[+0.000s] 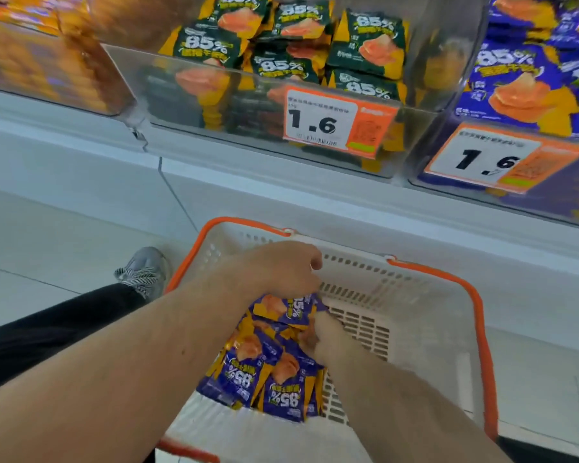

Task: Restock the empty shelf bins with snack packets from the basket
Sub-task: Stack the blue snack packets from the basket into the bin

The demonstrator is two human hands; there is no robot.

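A white basket with an orange rim (pixel 448 279) stands on the floor below the shelf. Several purple snack packets (pixel 274 372) lie piled in its left half. My left hand (pixel 281 269) reaches down into the basket, its fingers curled over the top purple packet (pixel 291 310). Lower down, my right hand (pixel 321 335) is among the packets, fingers buried in the pile and partly hidden. On the shelf above, a clear bin at the right (pixel 482 168) holds purple packets and the middle bin (pixel 214 95) holds green ones.
A blurred bin of orange packets (pixel 47 61) sits at the upper left. Price tags reading 1.6 (pixel 318 121) hang on the bin fronts. The white shelf base (pixel 281 195) runs behind the basket. My shoe (pixel 144 269) and dark trouser leg are left of the basket.
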